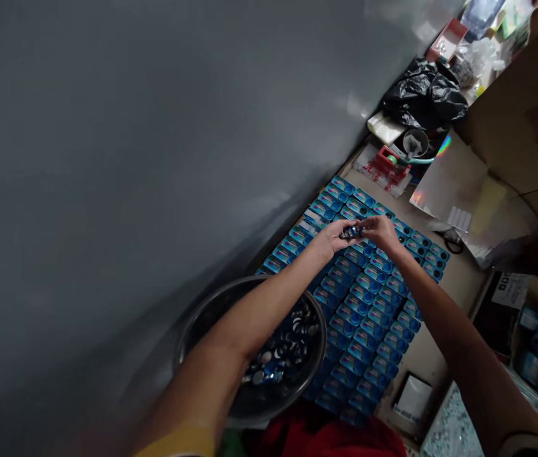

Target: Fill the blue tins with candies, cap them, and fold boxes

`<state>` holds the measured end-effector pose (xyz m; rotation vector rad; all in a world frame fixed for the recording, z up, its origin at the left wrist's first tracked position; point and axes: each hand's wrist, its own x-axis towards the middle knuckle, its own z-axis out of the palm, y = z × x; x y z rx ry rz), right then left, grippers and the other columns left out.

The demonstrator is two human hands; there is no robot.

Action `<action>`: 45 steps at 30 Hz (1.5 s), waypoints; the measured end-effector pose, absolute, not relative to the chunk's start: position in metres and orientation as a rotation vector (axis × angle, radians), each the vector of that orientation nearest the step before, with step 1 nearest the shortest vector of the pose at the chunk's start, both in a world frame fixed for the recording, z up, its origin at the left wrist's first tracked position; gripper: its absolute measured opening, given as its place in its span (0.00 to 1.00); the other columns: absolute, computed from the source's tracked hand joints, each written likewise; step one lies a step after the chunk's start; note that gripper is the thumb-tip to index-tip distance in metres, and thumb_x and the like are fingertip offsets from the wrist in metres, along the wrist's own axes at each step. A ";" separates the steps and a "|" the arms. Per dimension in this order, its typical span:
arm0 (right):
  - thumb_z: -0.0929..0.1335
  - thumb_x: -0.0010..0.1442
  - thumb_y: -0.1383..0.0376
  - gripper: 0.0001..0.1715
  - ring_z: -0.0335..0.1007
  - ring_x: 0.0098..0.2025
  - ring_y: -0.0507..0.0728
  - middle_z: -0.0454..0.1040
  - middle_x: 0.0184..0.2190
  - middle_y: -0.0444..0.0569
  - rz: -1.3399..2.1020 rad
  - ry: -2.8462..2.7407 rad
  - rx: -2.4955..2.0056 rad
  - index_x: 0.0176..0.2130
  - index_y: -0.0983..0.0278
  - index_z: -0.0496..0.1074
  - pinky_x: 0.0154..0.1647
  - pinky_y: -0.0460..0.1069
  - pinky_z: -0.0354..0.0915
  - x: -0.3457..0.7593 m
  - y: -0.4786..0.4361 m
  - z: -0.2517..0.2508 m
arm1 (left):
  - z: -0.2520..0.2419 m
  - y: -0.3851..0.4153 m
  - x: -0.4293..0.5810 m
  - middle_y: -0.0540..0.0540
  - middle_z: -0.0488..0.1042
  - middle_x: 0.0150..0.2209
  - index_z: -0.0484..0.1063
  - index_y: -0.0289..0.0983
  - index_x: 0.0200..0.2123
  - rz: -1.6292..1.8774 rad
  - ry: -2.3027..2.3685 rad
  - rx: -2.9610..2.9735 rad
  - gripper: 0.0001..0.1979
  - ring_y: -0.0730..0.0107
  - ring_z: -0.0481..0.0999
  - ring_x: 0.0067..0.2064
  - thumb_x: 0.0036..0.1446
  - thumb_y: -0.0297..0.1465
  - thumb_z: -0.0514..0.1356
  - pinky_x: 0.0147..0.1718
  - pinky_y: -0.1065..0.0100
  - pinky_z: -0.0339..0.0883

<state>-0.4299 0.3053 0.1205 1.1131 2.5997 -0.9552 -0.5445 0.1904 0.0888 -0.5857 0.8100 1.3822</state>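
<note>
Over the far part of the blue boxes, my left hand (336,235) is cupped around several small shiny dark-blue and silver pieces (350,232). My right hand (379,230) meets it from the right, its bent fingers pressed together at these pieces; what sits between its fingertips is too small to make out. Beneath both hands, rows of small blue printed boxes (354,314) cover the table. Under my left forearm stands a round metal bowl (322,336), with a heap of similar small shiny round pieces (292,343) inside, partly hidden by the arm.
A grey wall (154,139) runs along the left. Farther back are a red tape dispenser (390,162), a black plastic bag (423,95) and a shiny sheet (454,190). To the right lie scissors (453,244), a white box (413,397) and a clear tub (454,425) of small pale pieces.
</note>
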 end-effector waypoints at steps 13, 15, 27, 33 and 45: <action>0.81 0.50 0.66 0.18 0.81 0.50 0.68 0.85 0.47 0.57 -0.372 2.405 1.139 0.43 0.62 0.85 0.45 0.52 0.71 -0.514 0.366 0.101 | 0.100 0.168 -0.607 0.36 0.86 0.42 0.79 0.33 0.52 1.300 0.818 -0.336 0.17 0.54 0.87 0.41 0.69 0.31 0.54 0.42 0.53 0.81; 0.83 0.46 0.67 0.24 0.81 0.49 0.67 0.85 0.48 0.56 -0.386 2.378 1.148 0.44 0.62 0.84 0.45 0.52 0.71 -0.520 0.371 0.105 | 0.104 0.165 -0.609 0.34 0.86 0.44 0.79 0.32 0.55 1.276 0.815 -0.323 0.19 0.54 0.86 0.40 0.67 0.29 0.55 0.40 0.55 0.81; 0.72 0.61 0.68 0.13 0.78 0.43 0.57 0.82 0.44 0.52 -1.264 2.906 0.721 0.46 0.64 0.84 0.47 0.49 0.70 -0.455 0.290 0.127 | 0.098 0.167 -0.579 0.46 0.79 0.29 0.78 0.35 0.45 1.308 0.925 -0.422 0.09 0.70 0.79 0.27 0.67 0.21 0.59 0.29 0.69 0.76; 0.74 0.51 0.66 0.21 0.78 0.29 0.55 0.84 0.34 0.47 -1.904 2.257 0.852 0.46 0.65 0.82 0.34 0.49 0.73 -0.454 0.310 0.132 | 0.107 0.177 -0.565 0.46 0.78 0.27 0.76 0.34 0.41 1.290 0.923 -0.354 0.04 0.70 0.79 0.25 0.69 0.22 0.61 0.25 0.72 0.73; 0.72 0.58 0.69 0.14 0.83 0.51 0.62 0.87 0.46 0.52 -0.589 2.683 1.124 0.43 0.62 0.87 0.50 0.50 0.71 -0.473 0.317 0.101 | 0.091 0.172 -0.597 0.40 0.84 0.36 0.80 0.34 0.48 1.222 0.962 -0.374 0.10 0.64 0.84 0.33 0.68 0.23 0.60 0.35 0.65 0.81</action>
